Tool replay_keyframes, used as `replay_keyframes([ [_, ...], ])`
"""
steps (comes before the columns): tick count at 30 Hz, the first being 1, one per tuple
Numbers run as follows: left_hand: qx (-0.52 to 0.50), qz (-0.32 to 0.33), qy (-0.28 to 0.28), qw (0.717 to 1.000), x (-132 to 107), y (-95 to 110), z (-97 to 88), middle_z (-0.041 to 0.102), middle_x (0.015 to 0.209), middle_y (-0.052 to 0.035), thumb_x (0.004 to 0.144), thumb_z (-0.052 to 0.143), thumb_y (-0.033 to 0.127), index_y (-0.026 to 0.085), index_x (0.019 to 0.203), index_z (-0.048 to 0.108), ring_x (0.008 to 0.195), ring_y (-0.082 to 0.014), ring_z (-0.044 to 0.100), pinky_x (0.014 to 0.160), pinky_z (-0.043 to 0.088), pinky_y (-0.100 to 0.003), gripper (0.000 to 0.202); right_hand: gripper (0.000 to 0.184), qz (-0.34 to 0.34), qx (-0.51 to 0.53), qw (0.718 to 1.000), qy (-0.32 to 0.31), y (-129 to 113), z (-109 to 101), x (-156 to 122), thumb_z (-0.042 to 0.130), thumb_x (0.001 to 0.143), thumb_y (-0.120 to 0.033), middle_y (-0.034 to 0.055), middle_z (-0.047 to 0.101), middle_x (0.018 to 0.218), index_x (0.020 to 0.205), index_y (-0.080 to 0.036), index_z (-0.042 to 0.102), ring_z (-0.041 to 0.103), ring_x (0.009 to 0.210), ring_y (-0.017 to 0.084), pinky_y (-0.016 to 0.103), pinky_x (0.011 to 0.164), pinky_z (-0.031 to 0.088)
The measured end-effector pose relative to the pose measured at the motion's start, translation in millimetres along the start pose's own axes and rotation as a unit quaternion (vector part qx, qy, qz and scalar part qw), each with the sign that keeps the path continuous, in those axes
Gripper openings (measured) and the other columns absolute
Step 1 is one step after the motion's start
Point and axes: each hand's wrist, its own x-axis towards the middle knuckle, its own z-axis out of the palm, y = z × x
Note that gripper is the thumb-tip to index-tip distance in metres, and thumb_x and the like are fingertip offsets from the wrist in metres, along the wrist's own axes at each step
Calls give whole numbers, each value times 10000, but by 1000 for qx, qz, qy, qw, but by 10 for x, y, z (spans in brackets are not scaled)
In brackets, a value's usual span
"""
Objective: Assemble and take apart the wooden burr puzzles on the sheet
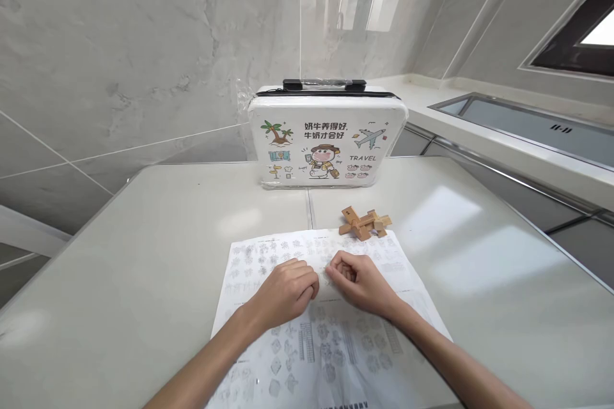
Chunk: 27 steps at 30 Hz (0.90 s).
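Note:
A large printed sheet (336, 339) full of small puzzle diagrams lies flat on the white table (144, 281) in front of me. My left hand (285, 291) and my right hand (359, 278) rest side by side on the sheet's middle, both with fingers curled in. Nothing shows between the fingers, and anything small inside them is hidden. A wooden interlocking puzzle (364, 223), made of crossed blocks, sits at the sheet's far right corner, a little beyond my right hand and untouched.
A white carry case (326, 140) with cartoon prints, a black handle and the word TRAVEL stands upright against the grey tiled wall. To the right runs a white counter with a sunken steel sink (527, 121). A seam splits the table in two.

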Motion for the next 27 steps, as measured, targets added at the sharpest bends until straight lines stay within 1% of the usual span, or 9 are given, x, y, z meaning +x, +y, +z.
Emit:
replay_keyframes([
  [2,1,0,1,1000,-1,2,-3,630,687,11,914,381,-14,204,757,574,639,-152,507,676,430,-317,331,318,-16,-30,999,-3,14,26,-7,620,1020,-396,-32,510,598,759,-228,552,429,552,145,288,538,302],
  [6,3,0,4,1000,0,1,-6,636,690,12,916,385,-8,204,760,573,642,-153,508,670,430,-318,323,304,-19,-47,999,-7,28,39,-10,599,1023,-360,-33,508,604,756,-232,533,428,554,144,289,543,301],
  [15,-5,-2,8,1000,4,-2,-9,645,696,10,926,383,-1,208,767,575,642,-154,523,672,440,-321,326,304,-14,-45,999,-10,12,33,-3,595,1023,-370,-36,484,609,758,-235,531,407,564,149,291,547,304],
  [22,-5,1,10,1000,9,-4,-10,650,698,13,928,384,-6,208,768,585,636,-150,524,663,447,-325,334,286,-15,-58,998,-15,8,34,3,584,1023,-346,-31,505,614,764,-234,534,420,568,149,292,547,299],
  [27,-5,0,14,1000,11,-3,-9,653,693,9,931,382,-4,211,768,599,636,-155,544,657,448,-328,346,305,-10,-60,998,-20,-1,24,6,582,1025,-369,-30,515,615,756,-238,524,437,569,153,293,550,305],
])
